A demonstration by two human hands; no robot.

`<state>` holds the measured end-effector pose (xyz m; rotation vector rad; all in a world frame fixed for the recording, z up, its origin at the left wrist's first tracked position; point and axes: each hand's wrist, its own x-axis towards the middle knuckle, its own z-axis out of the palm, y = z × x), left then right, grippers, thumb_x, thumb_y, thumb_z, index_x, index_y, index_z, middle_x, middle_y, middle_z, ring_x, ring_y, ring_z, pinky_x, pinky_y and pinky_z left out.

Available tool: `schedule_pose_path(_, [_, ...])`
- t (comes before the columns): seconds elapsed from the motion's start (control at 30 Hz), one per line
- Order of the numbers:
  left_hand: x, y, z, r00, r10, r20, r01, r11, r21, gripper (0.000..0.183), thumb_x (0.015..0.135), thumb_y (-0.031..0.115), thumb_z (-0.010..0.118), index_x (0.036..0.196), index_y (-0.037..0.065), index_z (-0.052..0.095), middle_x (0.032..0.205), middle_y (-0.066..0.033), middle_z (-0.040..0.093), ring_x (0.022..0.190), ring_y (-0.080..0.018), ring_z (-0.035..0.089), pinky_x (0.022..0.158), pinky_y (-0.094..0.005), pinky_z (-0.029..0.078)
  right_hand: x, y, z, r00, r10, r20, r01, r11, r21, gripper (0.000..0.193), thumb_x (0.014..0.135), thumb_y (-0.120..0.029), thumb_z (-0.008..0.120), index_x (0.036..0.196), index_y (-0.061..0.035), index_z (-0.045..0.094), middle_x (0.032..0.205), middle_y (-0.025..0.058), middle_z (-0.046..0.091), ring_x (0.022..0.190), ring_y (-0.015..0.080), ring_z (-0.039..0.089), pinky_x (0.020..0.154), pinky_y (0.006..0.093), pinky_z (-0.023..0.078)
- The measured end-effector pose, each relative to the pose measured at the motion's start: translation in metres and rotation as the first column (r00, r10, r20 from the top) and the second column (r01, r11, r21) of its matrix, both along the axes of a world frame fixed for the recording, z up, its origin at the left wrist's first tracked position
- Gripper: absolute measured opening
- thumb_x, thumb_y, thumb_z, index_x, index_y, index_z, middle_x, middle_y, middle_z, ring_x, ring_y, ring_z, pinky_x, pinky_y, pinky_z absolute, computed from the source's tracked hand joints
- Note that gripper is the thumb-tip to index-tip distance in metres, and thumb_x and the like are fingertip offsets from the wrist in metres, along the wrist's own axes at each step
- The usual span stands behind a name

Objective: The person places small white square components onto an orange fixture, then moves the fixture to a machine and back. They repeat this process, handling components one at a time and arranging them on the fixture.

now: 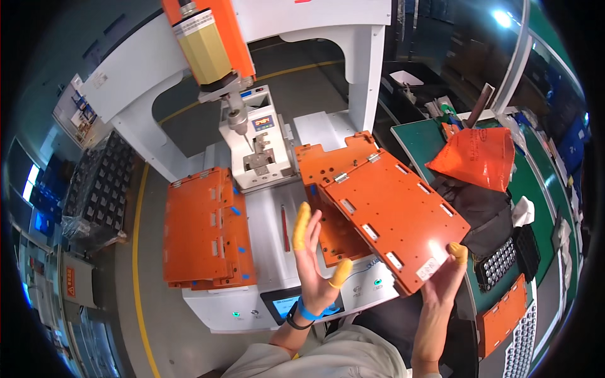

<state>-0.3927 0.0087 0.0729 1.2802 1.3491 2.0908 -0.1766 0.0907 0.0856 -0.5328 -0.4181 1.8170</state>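
Note:
My right hand [446, 277], a yellow cot on its thumb, grips the near right corner of an orange hinged cover plate [397, 214]. The cover is tilted up from its orange base plate [337, 236], with metal hinges along its far left edge. My left hand [315, 264] is raised beside the base's near left side, fingers spread and nothing in them. Yellow cots cover some of its fingertips, and a blue band and a dark band circle the wrist. A second orange hinged fixture [195, 230] lies closed on the left of the white machine bed [268, 246].
A screwdriving head [236, 116] hangs over a white screw feeder [255, 142] behind the fixtures. A thin red tool [285, 228] lies between them. At right, a green bench [409, 135] carries an orange bag [476, 157], a dark cloth bag and a black parts tray [498, 264].

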Motion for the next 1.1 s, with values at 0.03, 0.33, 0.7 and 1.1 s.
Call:
schedule_pose_path(0.03, [0.004,-0.001,0.001,0.999,-0.027,-0.042,0.025,0.999,-0.03,0.105,0.081,0.048,0.079,0.155,0.001,0.021,0.16,-0.0192,0.024,0.147,-0.0383,0.03,0.12,-0.0543,0.021,-0.008,-0.005,0.005,0.999,-0.025,0.031,0.026,0.999,-0.036,0.035,0.089,-0.022,0.056,0.119,-0.0041,0.061,0.124,0.0096,0.066,0.116,0.0256,0.063,0.102,0.042,0.047])
schedule_pose_path(0.33, [-0.001,0.007,0.008,0.825,0.073,-0.56,-0.173,0.976,-0.128,0.09,0.077,0.04,0.086,0.147,0.002,0.043,0.155,-0.0248,0.035,0.145,-0.0472,0.031,0.115,-0.0555,0.034,-0.08,-0.014,0.017,0.975,0.215,0.063,-0.217,0.976,0.024,0.062,0.096,-0.034,0.056,0.148,-0.006,0.037,0.149,0.0082,0.045,0.139,0.0226,0.04,0.117,0.0413,0.027])
schedule_pose_path(0.7, [-0.003,0.018,0.007,0.87,0.005,-0.492,-0.118,0.973,-0.197,0.082,0.071,0.026,0.09,0.14,0.004,0.054,0.159,-0.0254,0.031,0.148,-0.0438,0.027,0.116,-0.0518,0.035,-0.07,0.001,0.003,0.951,0.303,0.059,-0.303,0.953,-0.009,0.043,0.1,-0.022,0.056,0.138,-0.0054,0.047,0.137,0.0068,0.057,0.124,0.0195,0.056,0.104,0.0396,0.045])
schedule_pose_path(1.1, [-0.015,0.02,-0.001,0.866,0.043,-0.498,-0.194,0.947,-0.255,0.075,0.079,0.044,0.08,0.137,0.003,0.057,0.158,-0.0222,0.035,0.146,-0.04,0.034,0.115,-0.0487,0.035,-0.045,0.009,-0.015,0.739,0.59,0.326,-0.644,0.76,0.085,0.049,0.104,-0.026,0.055,0.143,-0.0007,0.041,0.125,0.0133,0.064,0.111,0.0218,0.066,0.091,0.0319,0.056])
